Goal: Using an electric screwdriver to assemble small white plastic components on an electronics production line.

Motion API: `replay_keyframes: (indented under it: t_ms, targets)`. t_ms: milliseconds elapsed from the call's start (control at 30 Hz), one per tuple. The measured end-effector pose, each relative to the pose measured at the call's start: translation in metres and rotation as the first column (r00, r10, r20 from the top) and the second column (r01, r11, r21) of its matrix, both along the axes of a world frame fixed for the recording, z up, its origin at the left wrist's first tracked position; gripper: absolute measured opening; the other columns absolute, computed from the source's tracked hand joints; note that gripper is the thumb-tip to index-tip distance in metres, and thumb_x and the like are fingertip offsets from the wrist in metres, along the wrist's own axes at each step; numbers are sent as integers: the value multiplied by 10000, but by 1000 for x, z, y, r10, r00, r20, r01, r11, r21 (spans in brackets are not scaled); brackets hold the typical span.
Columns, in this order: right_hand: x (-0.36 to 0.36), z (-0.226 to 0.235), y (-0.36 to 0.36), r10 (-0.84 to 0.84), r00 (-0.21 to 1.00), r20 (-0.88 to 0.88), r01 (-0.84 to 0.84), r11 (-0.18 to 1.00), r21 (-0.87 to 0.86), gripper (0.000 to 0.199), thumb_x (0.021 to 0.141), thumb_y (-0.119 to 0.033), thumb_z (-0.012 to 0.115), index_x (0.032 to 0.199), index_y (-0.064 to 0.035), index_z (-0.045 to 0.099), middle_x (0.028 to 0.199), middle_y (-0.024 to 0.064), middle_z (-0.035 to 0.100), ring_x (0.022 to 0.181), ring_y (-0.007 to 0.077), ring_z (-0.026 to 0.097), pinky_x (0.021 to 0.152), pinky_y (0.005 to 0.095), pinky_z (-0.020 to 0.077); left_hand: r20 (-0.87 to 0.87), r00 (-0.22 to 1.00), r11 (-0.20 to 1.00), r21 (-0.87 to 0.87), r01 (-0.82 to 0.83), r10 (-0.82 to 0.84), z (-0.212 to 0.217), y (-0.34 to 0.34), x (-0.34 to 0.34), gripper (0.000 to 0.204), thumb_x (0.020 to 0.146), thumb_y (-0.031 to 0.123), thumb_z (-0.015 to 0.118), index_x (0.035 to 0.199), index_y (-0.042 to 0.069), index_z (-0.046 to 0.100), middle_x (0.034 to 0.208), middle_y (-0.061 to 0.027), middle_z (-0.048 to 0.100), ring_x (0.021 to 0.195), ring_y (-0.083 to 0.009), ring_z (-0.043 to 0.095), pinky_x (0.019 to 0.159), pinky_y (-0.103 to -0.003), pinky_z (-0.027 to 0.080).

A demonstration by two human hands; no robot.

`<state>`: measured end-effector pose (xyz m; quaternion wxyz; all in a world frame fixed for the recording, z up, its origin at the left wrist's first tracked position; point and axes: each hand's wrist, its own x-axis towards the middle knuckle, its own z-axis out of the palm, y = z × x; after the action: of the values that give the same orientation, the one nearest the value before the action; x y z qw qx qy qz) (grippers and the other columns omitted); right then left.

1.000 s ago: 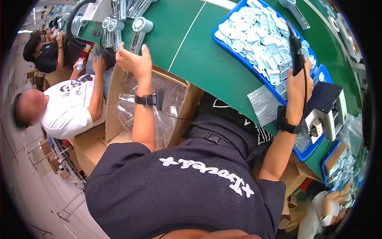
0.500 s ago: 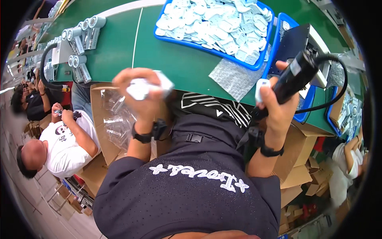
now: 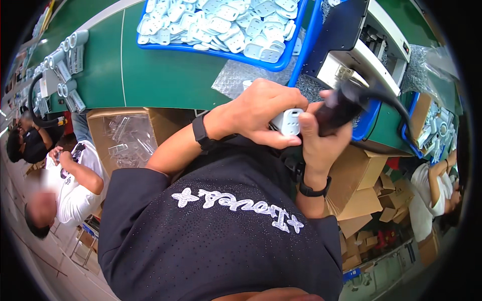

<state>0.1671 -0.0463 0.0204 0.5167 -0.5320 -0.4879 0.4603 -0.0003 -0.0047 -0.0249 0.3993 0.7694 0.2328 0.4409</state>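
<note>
**A:** What are the hands doing at the edge of the green bench?

**B:** The left hand [image 3: 263, 113] is curling over a small white plastic part [image 3: 287, 121], fingers closed around its top, the part's flat, rounded-corner face with small slots showing below the knuckles. The right hand [image 3: 314, 145] is gripping a black handheld tool [image 3: 337, 108], its blurred dark body pressing in against the part's right side just above the person's chest.

**A:** And the tool's lead?

**B:** A thick black cable [image 3: 396, 108] is arching off it to the right. Both wrists are wearing black bands, matte and smooth.

**A:** What is lying beyond the hands?

**B:** A sheet of clear bubble wrap [image 3: 233, 80] is resting on the green table [image 3: 160, 70], just beside a blue plastic tray [image 3: 281, 62] heaped with glossy pale, flat rounded pieces [image 3: 221, 25]. To the right a boxy white and dark-blue machine [image 3: 359, 47] is standing on the bench.

**A:** And to the left?

**B:** An open brown cardboard box [image 3: 125, 135] lined with crinkled clear plastic is sitting below the table edge, and grey cylindrical parts [image 3: 65, 65] are lining the far left of the bench. Seated people in white shirts are working at both sides; flattened cardboard [image 3: 366, 185] is piling up at lower right.
</note>
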Motion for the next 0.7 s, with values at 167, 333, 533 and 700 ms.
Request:
replay_keyframes:
  t_ms: [167, 333, 533, 700]
  targets:
    - [26, 53, 42, -97, 943, -320, 271, 782, 561, 601, 931, -409, 685, 1233, 6, 373, 690, 144, 597, 528, 244, 569, 500, 386, 510, 83, 996, 999, 4, -44, 44, -4, 1, 0, 525, 760, 459, 799, 975, 26, 596, 778, -90, 616, 595, -286, 603, 536, -365, 469]
    - [31, 39, 84, -335, 941, 45, 272, 829, 489, 413, 948, -408, 600, 1225, -133, 462, 704, 82, 572, 504, 183, 522, 508, 371, 472, 76, 995, 997, 31, -69, 66, -6, 0, -2, 521, 781, 456, 788, 985, 18, 594, 788, -93, 624, 590, -277, 602, 523, -355, 469]
    - [25, 64, 25, 148, 953, -263, -1, 873, 488, 597, 953, -413, 649, 1358, -73, 371, 872, 79, 577, 616, 211, 564, 577, 382, 494, 145, 983, 991, 60, -118, 108, -12, 4, 2, 546, 790, 467, 786, 1014, 7, 593, 810, -98, 635, 617, -280, 622, 530, -350, 487]
    - [12, 107, 14, 336, 892, -304, -94, 794, 600, 549, 914, -456, 677, 1286, -119, 456, 906, 54, 561, 656, 177, 543, 607, 368, 464, 149, 983, 990, 79, -118, 106, -11, 2, 4, 550, 795, 465, 784, 1028, 4, 594, 821, -101, 641, 644, -285, 641, 540, -348, 501]
